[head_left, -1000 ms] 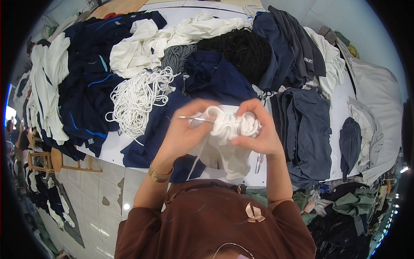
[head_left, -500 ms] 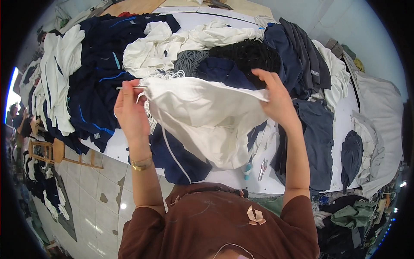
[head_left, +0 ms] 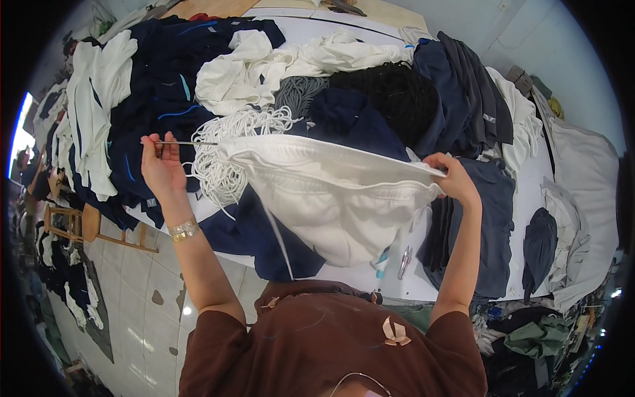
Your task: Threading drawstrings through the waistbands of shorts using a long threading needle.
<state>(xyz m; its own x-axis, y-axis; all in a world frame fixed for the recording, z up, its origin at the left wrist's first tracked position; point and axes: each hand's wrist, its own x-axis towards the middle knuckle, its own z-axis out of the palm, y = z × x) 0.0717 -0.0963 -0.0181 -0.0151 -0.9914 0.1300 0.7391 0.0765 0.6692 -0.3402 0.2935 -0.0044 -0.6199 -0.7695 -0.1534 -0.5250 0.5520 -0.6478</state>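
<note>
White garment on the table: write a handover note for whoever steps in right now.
Left hand: pinches a thin metal threading rod, its tip at the waistband end.
Right hand: grips the other end of the white garment, stretched taut above the table.
Nearby: bundle of white cords, scissors at the table edge.
Done: waistband stretched out, rod at one end.
Left: whether a cord runs through the waistband cannot be told; one hangs below the garment.

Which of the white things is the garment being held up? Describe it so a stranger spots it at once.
Start at the cluttered white table heaped with dark clothes. Above its near edge, the white garment is stretched between the left hand and right hand. Unlike the tangled white cords beside it, it is smooth fabric with a wide waistband.
</note>
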